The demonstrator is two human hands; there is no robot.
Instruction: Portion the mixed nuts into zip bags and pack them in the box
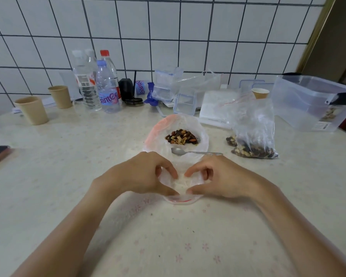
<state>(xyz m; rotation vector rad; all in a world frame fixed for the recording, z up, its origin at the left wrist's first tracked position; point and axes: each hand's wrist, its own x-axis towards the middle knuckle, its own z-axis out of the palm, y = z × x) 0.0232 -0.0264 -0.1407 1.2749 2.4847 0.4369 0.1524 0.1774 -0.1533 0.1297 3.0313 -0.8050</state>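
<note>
Two hands (146, 174) (218, 176) pinching zip bag (181, 184), nuts (181, 136) beyond

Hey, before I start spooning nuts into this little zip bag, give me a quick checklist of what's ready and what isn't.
1. Zip bag held by both hands: ok, left hand and right hand pinch its mouth edges.
2. Bag mouth open wide enough for a spoon: cannot tell, the fingers cover it.
3. Spoon within reach: ok, it lies on the table just behind the hands, but no hand is free to take it.
4. Mixed nuts accessible: ok, their white bag is open on top.
5. Filled bags set aside: ok, at right, clear of the work spot.
6. Storage box ready: ok, open at far right.
</note>
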